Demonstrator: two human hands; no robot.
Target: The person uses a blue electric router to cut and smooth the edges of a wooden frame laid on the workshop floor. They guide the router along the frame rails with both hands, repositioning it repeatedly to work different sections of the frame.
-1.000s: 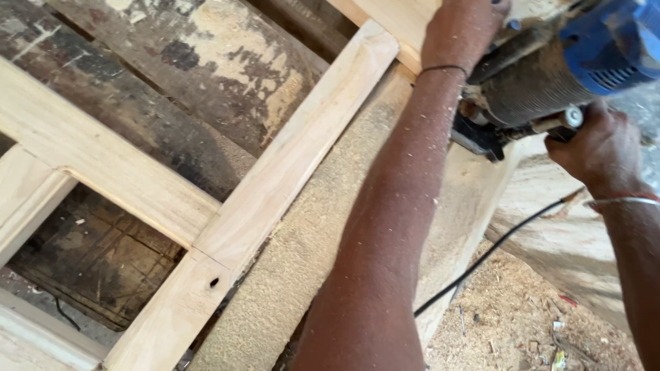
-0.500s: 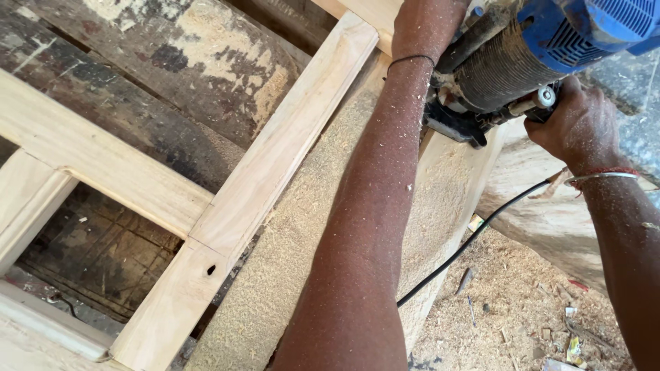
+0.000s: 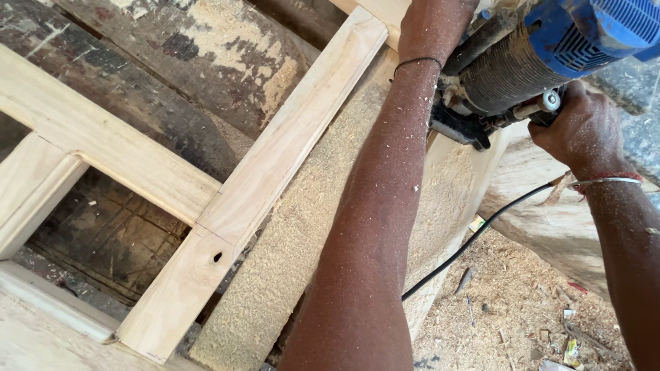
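A blue and black power router (image 3: 550, 48) sits at the top right over the edge of a pale wooden frame (image 3: 275, 172). My right hand (image 3: 581, 130) is closed around its side handle, a thin bangle on the wrist. My left hand (image 3: 433, 24) reaches up past the top edge beside the tool's body; its fingers are cut off by the frame edge, and the forearm is speckled with sawdust. A plank coated in sawdust (image 3: 289, 254) runs alongside the frame's long rail.
A black power cable (image 3: 474, 240) hangs from the tool down to the right. Sawdust and wood scraps cover the ground (image 3: 522, 316) at lower right. Dark worn boards (image 3: 172, 62) lie under the frame at upper left.
The tool and both hands have shifted slightly up and to the right in view; more of the sawdust-covered ground shows at the bottom right.
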